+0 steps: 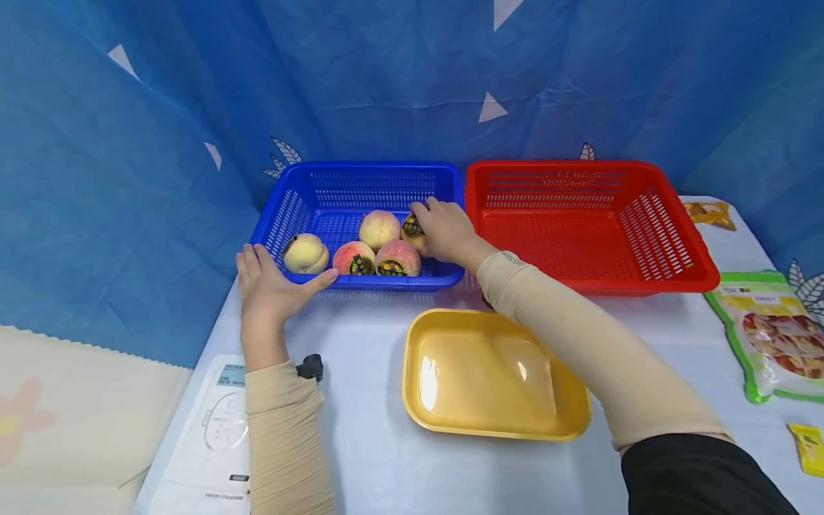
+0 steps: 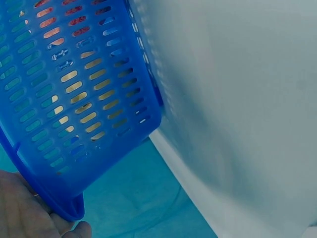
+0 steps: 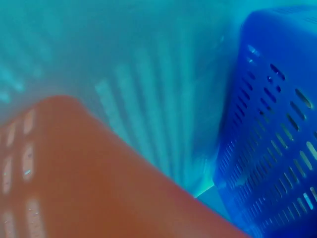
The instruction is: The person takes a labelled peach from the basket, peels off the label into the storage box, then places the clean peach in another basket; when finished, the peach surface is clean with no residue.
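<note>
In the head view, several peaches lie in a blue plastic basket (image 1: 380, 175). A pale yellow peach (image 1: 305, 253) is at its left, and a pale pink one (image 1: 380, 229) sits behind two redder peaches with black labels. My right hand (image 1: 447, 230) reaches in from the right, its fingers curled round a peach (image 1: 412, 227) whose black label shows. At the basket's front left corner is my left hand (image 1: 272, 290), fingers straight and thumb stretched along the front rim. The left wrist view shows that hand against the rim corner; the right wrist view shows no hand.
A red basket (image 1: 698, 261) stands right of the blue one. In front is a yellow tray (image 1: 496, 429). A white scale-like device (image 1: 199, 436) lies at the left; a green-edged food bag (image 1: 772, 332) and small packets (image 1: 807, 447) lie at the right. Blue cloth hangs behind.
</note>
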The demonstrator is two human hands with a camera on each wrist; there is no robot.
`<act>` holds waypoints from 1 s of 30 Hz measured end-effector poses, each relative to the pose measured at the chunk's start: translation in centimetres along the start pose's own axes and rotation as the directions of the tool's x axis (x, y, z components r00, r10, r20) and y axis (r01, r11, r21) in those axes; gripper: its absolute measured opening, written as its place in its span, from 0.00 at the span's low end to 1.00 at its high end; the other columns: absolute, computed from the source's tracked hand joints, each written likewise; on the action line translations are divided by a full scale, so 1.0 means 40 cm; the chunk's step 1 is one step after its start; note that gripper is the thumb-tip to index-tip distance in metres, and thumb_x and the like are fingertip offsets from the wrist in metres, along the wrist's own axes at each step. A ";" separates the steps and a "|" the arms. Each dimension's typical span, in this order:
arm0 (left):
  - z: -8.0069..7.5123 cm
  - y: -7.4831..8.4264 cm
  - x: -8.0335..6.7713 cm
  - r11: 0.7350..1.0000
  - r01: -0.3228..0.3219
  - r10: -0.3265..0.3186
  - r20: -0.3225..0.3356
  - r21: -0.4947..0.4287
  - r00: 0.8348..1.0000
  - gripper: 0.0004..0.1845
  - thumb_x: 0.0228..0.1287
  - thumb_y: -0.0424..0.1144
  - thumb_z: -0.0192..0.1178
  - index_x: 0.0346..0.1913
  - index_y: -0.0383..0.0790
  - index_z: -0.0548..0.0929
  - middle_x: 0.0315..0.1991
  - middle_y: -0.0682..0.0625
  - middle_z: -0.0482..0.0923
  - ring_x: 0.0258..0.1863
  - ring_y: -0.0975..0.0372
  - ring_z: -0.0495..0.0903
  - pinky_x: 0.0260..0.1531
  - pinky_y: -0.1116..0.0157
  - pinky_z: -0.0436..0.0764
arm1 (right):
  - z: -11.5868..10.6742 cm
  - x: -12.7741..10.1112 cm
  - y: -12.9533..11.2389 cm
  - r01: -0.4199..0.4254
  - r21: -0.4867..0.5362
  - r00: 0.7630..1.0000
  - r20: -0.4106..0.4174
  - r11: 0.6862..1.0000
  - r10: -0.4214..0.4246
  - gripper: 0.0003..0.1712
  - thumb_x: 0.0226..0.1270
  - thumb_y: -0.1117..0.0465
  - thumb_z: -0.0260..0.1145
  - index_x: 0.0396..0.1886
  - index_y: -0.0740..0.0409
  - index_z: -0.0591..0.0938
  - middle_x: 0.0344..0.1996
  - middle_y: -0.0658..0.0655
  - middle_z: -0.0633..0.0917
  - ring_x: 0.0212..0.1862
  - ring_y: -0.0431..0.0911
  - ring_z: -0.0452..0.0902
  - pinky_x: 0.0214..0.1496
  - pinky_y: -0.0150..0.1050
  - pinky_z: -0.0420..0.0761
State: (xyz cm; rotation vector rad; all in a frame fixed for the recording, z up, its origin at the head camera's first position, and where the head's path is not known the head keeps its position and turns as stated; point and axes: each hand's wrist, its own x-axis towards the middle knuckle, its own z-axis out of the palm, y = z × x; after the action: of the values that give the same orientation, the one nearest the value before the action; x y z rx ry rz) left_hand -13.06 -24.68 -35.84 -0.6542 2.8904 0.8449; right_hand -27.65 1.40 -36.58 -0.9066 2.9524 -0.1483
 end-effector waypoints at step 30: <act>-0.004 -0.001 0.001 1.000 0.017 -0.017 0.031 -0.017 0.999 0.80 0.41 0.81 0.62 0.75 0.35 0.22 0.77 0.39 0.13 0.77 0.44 0.16 0.75 0.38 0.36 | -0.141 -0.181 0.034 0.204 0.480 0.959 -0.271 0.853 -0.076 0.48 0.51 0.54 0.79 0.71 0.49 0.67 0.66 0.51 0.73 0.63 0.49 0.65 0.57 0.45 0.79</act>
State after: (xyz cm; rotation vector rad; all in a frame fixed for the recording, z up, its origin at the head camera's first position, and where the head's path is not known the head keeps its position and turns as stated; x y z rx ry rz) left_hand -13.06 -24.79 -35.74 -0.6603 2.8489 0.8711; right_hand -22.83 7.04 -30.96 -1.0740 2.8021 -1.0573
